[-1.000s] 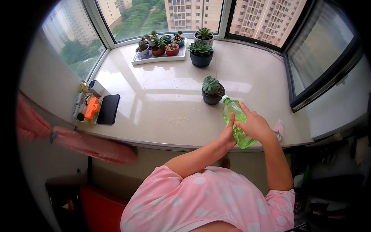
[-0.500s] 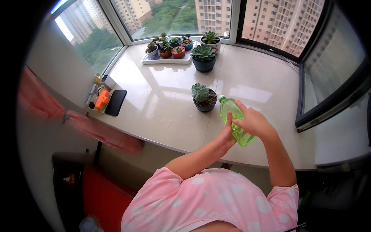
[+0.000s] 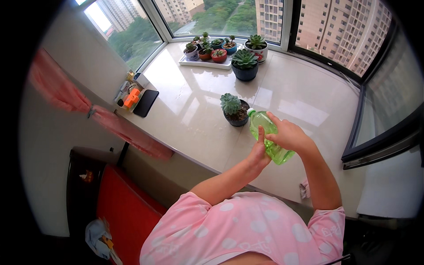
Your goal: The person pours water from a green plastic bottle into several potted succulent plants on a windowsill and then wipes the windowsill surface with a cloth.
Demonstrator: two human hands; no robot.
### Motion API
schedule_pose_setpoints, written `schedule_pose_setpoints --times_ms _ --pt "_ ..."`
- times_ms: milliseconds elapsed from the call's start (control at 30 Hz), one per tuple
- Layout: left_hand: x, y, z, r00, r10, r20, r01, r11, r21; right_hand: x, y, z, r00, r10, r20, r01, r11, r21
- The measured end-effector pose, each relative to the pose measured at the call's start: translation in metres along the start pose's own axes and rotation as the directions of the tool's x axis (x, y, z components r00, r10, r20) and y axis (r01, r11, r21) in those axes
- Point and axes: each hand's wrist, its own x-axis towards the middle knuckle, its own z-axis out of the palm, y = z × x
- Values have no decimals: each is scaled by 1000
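Note:
Both of my hands hold a clear green plastic bottle with a pale cap, tilted so its neck points up and left. My left hand grips its near side from below, thumb up along it. From the right, my right hand wraps its upper side. Green liquid shows inside. The bottle's cap is close beside a dark pot with a succulent and brown grit. Whether cap and pot rim touch, I cannot tell.
Behind stand a larger potted succulent, a white-potted one and a white tray of several small pots. A black phone and an orange object lie left. An open window sash juts in right; a cloth lies near my right forearm.
My view has turned, so the table and plants sit differently in the picture. The bottle's cap appears nearer the potted succulent. Both hands keep nearly the same grip.

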Motion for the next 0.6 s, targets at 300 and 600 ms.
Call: schedule_pose_setpoints --times_ms 300,600 --pt "4 -13 19 999 36 31 -36 999 -12 -9 10 -13 1000 -20 8 21 995 -95" --pt "-4 -29 17 998 61 17 -61 998 -34 -20 15 -7 999 -46 26 49 994 -96"
